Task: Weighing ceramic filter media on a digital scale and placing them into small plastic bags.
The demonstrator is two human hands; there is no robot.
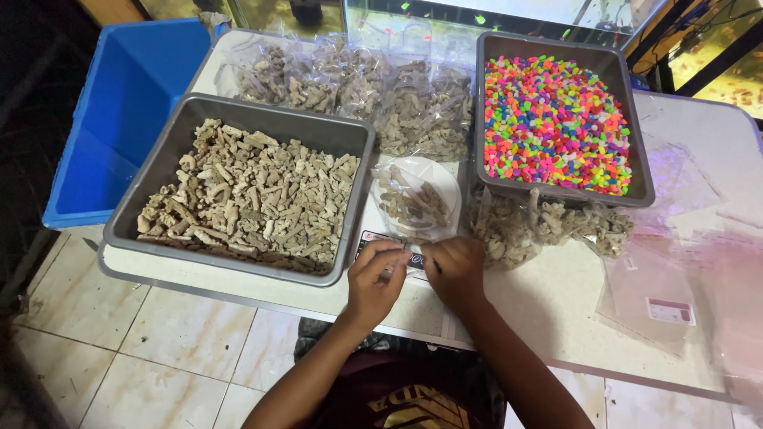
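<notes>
My left hand (pixel 373 280) and my right hand (pixel 455 270) meet at the table's near edge, both pinching the open end of a small clear plastic bag (pixel 413 202). The bag holds beige coral pieces and lies on a round white scale plate (pixel 445 179). The bag's mouth is hidden under my fingers.
A grey tray (pixel 159 171) of beige coral pieces sits at left; another grey tray (pixel 640 187) of bright multicoloured gravel sits at right. Filled bags (pixel 358 87) pile behind, another filled bag (pixel 540 226) lies beside my right hand. Empty clear bags (pixel 652 294) lie at right. A blue bin (pixel 119 111) stands far left.
</notes>
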